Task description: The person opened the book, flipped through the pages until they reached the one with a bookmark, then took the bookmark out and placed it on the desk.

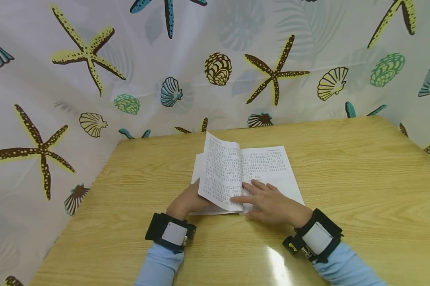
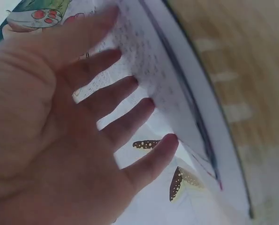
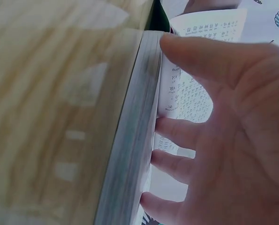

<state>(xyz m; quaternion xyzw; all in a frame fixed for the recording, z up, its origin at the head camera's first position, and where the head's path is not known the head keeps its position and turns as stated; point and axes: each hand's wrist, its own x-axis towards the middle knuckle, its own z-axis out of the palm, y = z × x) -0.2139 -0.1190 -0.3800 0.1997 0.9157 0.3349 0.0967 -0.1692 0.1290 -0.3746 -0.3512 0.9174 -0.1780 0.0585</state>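
Observation:
An open book with printed pages lies on the table; its right page (image 1: 265, 163) is flat and half filled with text. On the left side a leaf (image 1: 222, 169) stands raised and curved near the spine. My left hand (image 1: 188, 200) is behind this leaf, its fingers hidden in the head view. In the left wrist view the left hand's fingers (image 2: 111, 96) are spread and fairly straight, tips at the paper. My right hand (image 1: 274, 204) rests on the lower right page, fingers extended. One finger reaches across the spine onto the raised leaf's lower corner.
The book lies on a wood-grain table (image 1: 358, 178), close to the middle. A white cloth (image 1: 193, 43) printed with starfish and shells hangs behind it and at the sides. Part of a coloured illustration (image 2: 45, 16) shows in the left wrist view.

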